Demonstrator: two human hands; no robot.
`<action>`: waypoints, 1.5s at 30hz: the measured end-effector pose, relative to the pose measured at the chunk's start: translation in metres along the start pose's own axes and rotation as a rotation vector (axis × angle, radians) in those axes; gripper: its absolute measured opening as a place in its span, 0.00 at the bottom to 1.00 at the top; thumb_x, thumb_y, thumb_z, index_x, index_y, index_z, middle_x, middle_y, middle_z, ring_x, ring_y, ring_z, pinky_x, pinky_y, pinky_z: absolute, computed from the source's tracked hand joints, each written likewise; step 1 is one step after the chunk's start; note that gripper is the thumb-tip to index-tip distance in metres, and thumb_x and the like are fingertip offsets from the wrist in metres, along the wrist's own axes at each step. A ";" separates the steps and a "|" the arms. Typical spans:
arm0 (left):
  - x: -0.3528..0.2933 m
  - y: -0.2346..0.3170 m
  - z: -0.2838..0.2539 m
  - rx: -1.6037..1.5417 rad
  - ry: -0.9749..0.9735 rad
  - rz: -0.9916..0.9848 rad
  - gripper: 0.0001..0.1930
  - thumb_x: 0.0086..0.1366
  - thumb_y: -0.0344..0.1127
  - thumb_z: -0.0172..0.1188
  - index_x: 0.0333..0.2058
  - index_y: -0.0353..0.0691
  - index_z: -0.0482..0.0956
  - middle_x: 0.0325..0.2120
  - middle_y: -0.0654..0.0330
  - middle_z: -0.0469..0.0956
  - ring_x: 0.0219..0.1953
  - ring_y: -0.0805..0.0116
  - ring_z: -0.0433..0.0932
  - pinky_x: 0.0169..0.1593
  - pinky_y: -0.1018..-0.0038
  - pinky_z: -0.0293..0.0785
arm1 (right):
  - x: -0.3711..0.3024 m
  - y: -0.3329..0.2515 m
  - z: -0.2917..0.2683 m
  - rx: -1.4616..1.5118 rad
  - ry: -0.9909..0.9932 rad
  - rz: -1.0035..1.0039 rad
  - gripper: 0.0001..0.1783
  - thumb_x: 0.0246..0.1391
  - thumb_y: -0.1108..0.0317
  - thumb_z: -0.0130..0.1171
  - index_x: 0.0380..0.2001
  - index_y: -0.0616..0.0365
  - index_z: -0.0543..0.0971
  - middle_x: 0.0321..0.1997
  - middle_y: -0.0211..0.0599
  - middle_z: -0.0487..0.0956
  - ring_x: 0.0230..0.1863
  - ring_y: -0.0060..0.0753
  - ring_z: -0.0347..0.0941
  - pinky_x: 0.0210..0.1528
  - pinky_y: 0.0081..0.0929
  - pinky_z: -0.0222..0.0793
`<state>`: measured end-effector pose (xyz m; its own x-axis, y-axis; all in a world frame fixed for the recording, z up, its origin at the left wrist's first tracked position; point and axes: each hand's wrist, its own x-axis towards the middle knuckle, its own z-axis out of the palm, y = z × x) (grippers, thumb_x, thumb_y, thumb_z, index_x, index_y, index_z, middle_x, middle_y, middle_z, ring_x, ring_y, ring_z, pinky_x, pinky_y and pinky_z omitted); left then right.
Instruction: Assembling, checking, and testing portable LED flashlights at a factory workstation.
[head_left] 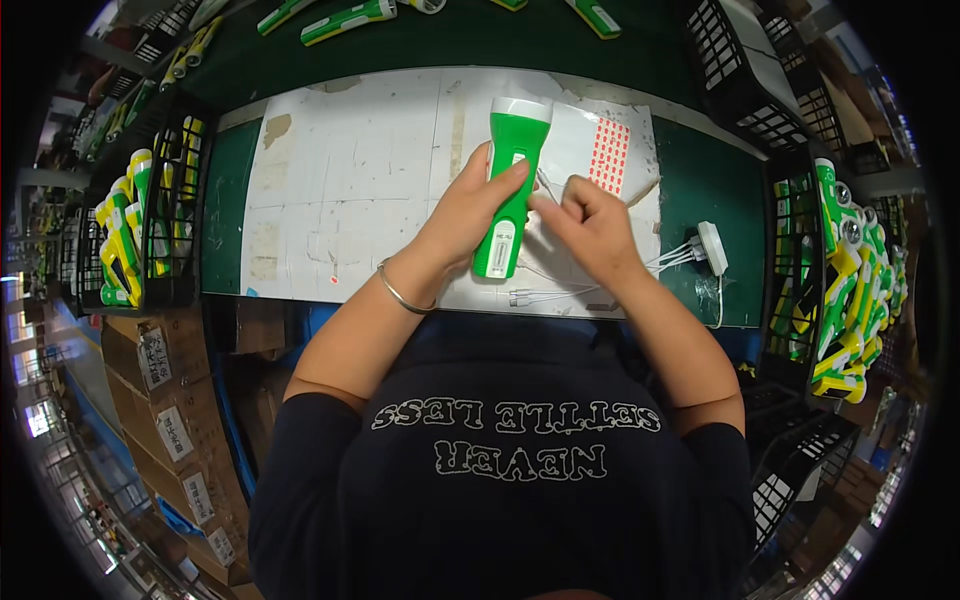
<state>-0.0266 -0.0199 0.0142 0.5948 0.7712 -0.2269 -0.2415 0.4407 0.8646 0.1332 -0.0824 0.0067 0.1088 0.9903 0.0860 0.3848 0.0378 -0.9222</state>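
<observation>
The dark shirt [500, 480] is closest, and the left hand [470, 215] wraps the green flashlight [512, 185] while the right hand [590, 225] pinches something tiny that may slip.

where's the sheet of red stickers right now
In the head view, the sheet of red stickers lies on the white work mat, right of centre, just right of the green flashlight and above the right hand.

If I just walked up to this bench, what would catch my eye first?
Probably the bright green and white flashlight, gripped mid-bench by the left hand while the right hand pinches something small beside it. Next, the sheet of red stickers just behind, and black crates of green and yellow flashlights at both sides.
</observation>
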 end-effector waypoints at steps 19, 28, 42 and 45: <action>-0.046 0.062 -0.046 1.523 -0.233 0.169 0.19 0.51 0.37 0.60 0.42 0.40 0.72 0.34 0.53 0.76 0.36 0.54 0.75 0.41 0.65 0.71 | 0.019 -0.001 -0.066 0.321 -0.413 0.084 0.36 0.38 0.69 0.68 0.53 0.51 0.67 0.36 0.27 0.72 0.18 0.06 0.51 0.22 0.08 0.49; -0.030 0.028 -0.038 0.998 -0.292 -0.036 0.31 0.51 0.40 0.62 0.52 0.34 0.63 0.40 0.49 0.73 0.42 0.59 0.74 0.46 0.71 0.69 | 0.029 0.002 -0.026 0.170 -0.300 0.123 0.31 0.39 0.70 0.66 0.50 0.53 0.69 0.32 0.28 0.74 0.26 0.14 0.64 0.28 0.16 0.60; -0.015 -0.003 -0.020 0.879 0.019 0.059 0.33 0.52 0.37 0.60 0.54 0.33 0.58 0.39 0.46 0.74 0.41 0.55 0.75 0.45 0.68 0.70 | 0.022 0.011 -0.024 0.186 -0.256 0.216 0.09 0.53 0.65 0.58 0.29 0.62 0.76 0.26 0.27 0.75 0.30 0.15 0.69 0.36 0.14 0.65; -0.014 -0.003 -0.012 0.840 -0.009 0.014 0.33 0.52 0.37 0.62 0.55 0.36 0.59 0.42 0.51 0.72 0.44 0.64 0.72 0.48 0.71 0.67 | 0.021 0.012 -0.031 0.209 -0.267 0.261 0.10 0.52 0.65 0.59 0.29 0.62 0.76 0.26 0.28 0.75 0.29 0.15 0.69 0.35 0.15 0.64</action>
<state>-0.0436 -0.0264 0.0098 0.6033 0.7684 -0.2136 0.4005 -0.0603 0.9143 0.1683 -0.0649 0.0085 -0.0738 0.9689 -0.2360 0.1783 -0.2200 -0.9591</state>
